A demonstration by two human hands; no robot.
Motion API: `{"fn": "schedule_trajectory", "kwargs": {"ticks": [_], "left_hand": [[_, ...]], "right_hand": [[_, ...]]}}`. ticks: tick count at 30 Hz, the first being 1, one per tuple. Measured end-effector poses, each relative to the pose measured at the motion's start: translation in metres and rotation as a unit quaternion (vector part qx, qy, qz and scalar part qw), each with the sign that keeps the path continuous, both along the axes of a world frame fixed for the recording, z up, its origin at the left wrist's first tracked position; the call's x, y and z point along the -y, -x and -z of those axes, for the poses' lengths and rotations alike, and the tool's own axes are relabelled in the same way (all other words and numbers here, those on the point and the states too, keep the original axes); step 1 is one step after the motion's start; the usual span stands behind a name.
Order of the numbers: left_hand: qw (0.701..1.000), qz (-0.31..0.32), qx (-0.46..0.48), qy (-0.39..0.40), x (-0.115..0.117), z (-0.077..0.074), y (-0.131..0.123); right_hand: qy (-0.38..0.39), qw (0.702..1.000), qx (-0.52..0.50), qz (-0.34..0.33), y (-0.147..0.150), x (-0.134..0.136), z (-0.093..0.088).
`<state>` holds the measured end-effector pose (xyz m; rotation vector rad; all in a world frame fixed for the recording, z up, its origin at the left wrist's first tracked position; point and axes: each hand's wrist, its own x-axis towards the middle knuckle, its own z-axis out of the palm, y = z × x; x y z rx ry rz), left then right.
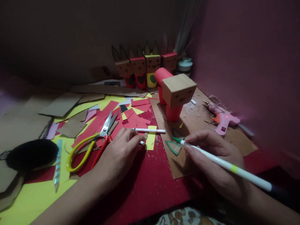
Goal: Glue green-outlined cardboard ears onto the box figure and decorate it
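The right hand's (pixel 217 147) fingers gripped the marker (pixel 217 161); the left hand's (pixel 119 153) curled over a white stick (pixel 142 143), grip unclear. Two green-edged cutouts (pixel 173 147) lay loose on the board (pixel 179 170), the front figure (pixel 179 89) earless, the rear figures (pixel 152 64) eared.

The right hand (pixel 217 172) grips a white green-tipped marker (pixel 225 164) near two pointed, green-edged cardboard pieces (pixel 173 147). The left hand (pixel 122 151), a small white cylinder (pixel 142 143) at its fingers (pixel 136 139), is between yellow-and-red-handled scissors (pixel 104 132) and a yellow paper strip (pixel 151 143). Beyond stands a red-bodied, box-headed cardboard figure (pixel 178 92).
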<state>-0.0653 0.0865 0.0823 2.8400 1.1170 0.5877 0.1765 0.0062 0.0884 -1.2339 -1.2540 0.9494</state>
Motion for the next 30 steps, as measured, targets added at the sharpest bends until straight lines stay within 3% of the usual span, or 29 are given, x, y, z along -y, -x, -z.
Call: {"fn": "schedule_trajectory", "kwargs": {"ticks": [3, 6, 9, 11, 13, 16, 19, 25, 30], "left_hand": [[0.999, -0.018, -0.03, 0.017, -0.006, 0.011, 0.0], [0.999, -0.023, -0.015, 0.037, -0.009, 0.02, 0.004], [0.998, -0.037, 0.007, 0.041, -0.005, 0.018, 0.007], [0.992, -0.056, 0.056, 0.099, 0.003, 0.008, 0.005], [0.964, -0.047, 0.098, 0.243, 0.013, -0.003, 0.001], [0.925, -0.05, 0.168, 0.336, 0.025, -0.015, -0.008], [0.905, -0.057, 0.202, 0.369, 0.03, -0.015, -0.011], [0.896, -0.011, 0.207, 0.392, 0.027, -0.011, -0.01], [0.874, -0.027, 0.245, 0.419, 0.037, -0.011, -0.017]], "right_hand": [[0.027, 0.997, -0.073, -0.021, 0.009, -0.003, -0.001], [0.127, 0.978, -0.157, -0.048, 0.014, -0.005, 0.002], [0.192, 0.954, -0.22, -0.073, 0.014, -0.006, 0.007], [0.187, 0.946, -0.25, -0.09, 0.014, -0.006, 0.012], [0.178, 0.94, -0.274, -0.096, 0.014, -0.005, 0.016], [0.176, 0.941, -0.271, -0.1, 0.015, -0.004, 0.018], [0.173, 0.95, -0.236, -0.107, 0.014, -0.002, 0.018], [0.155, 0.959, -0.205, -0.117, 0.015, -0.003, 0.016], [0.176, 0.935, -0.255, -0.173, 0.018, -0.008, 0.019]]}}
